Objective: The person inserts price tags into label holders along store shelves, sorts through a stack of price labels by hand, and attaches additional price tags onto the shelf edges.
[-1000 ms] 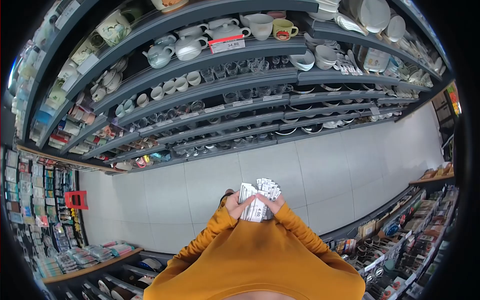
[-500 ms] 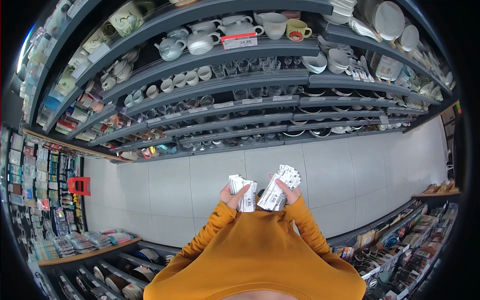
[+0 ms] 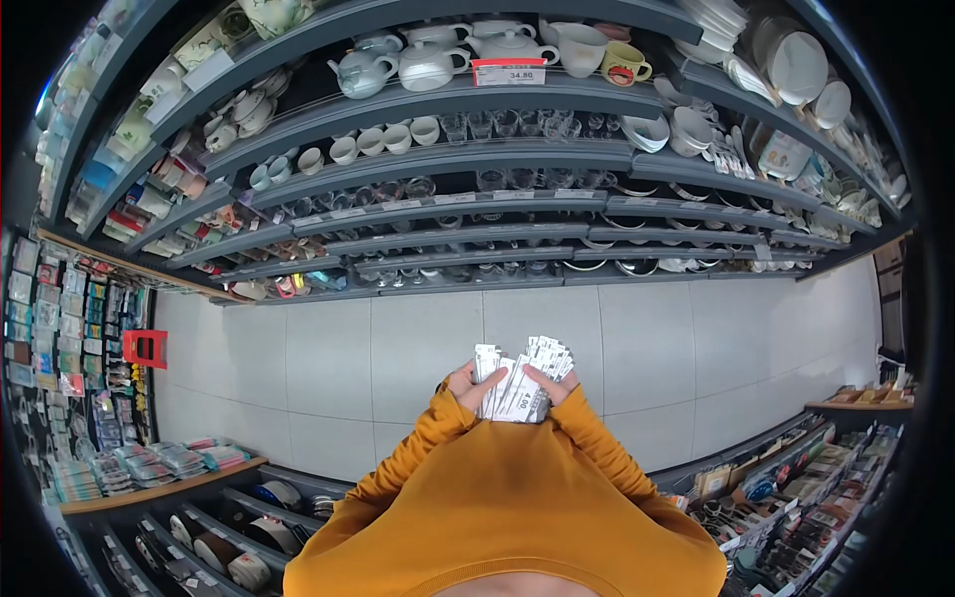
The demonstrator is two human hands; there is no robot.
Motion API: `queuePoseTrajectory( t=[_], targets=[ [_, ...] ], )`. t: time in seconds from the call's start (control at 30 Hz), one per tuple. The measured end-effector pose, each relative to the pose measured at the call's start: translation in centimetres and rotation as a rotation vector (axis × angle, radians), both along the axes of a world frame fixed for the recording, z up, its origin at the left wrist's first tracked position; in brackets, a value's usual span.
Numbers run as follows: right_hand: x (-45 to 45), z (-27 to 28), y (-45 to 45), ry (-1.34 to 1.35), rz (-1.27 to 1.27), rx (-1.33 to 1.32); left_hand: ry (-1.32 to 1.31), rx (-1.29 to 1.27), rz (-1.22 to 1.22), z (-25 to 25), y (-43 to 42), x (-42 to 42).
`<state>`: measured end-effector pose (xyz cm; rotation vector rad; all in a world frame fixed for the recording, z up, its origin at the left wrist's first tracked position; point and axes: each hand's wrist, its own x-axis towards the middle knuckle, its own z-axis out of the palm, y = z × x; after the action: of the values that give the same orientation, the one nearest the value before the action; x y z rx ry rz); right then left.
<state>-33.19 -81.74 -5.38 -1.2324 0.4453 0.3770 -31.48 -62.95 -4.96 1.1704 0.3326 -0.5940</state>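
In front of my chest, my left hand (image 3: 468, 384) is closed round a stack of white price labels (image 3: 486, 359), thumb on top. A larger, fanned-out bunch of price labels (image 3: 549, 350) is gripped by my right hand (image 3: 554, 384), its thumb pressing on the front ones. The top label on that side reads 4.00. Both bunches now meet and overlap at the middle, so I cannot tell where one ends. The fingers under the labels are mostly hidden.
Ahead is a long dark shelf unit (image 3: 398, 211) with teapots (image 3: 428, 66), cups, glasses and bowls. A red price sign (image 3: 509, 73) hangs on its upper edge. A red stool (image 3: 146, 348) stands on the tiled floor (image 3: 418, 338) at left. Lower racks (image 3: 164, 496) flank me on both sides.
My hands have come together, bringing the two bunches of price labels from apart to overlapping. The view has shifted slightly, so the shelves sit a little lower and the teapots further right.
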Motion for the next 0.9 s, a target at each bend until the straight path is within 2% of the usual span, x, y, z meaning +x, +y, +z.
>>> queuePoseTrajectory(
  t=[0.2,0.3,0.33,0.43,0.47,0.57,0.7,0.83,0.9],
  targets=[
    [1.0,0.0,1.5,-0.047,0.11,0.001,-0.047,0.167,0.047,0.9,1.0,1.2],
    [0.9,-1.0,2.8,-0.084,0.093,-0.039,0.059,0.048,0.082,0.9,2.0,1.3],
    [1.9,-1.4,3.8,-0.119,0.093,-0.05,0.094,-0.06,0.119,0.7,3.3,0.9],
    [2.4,-2.3,4.7,-0.122,0.092,-0.081,0.063,-0.093,0.086,-2.1,6.8,0.4],
    [2.6,-2.4,5.3,-0.082,0.043,-0.053,-0.003,-0.099,0.118,-2.8,7.8,0.3],
    [3.8,-3.4,6.5,0.002,-0.054,0.082,-0.027,-0.05,0.168,0.1,11.0,1.2],
    [4.7,-2.3,10.3,-0.094,0.154,0.066,-0.036,0.021,0.15,1.5,13.5,2.0],
    [5.3,-1.3,15.1,0.174,0.054,0.214,-0.091,0.01,0.147,0.4,14.5,1.5],
    [5.2,-0.6,17.3,0.08,0.097,0.063,-0.09,0.033,0.12,-0.3,15.8,1.6]
  ],
)
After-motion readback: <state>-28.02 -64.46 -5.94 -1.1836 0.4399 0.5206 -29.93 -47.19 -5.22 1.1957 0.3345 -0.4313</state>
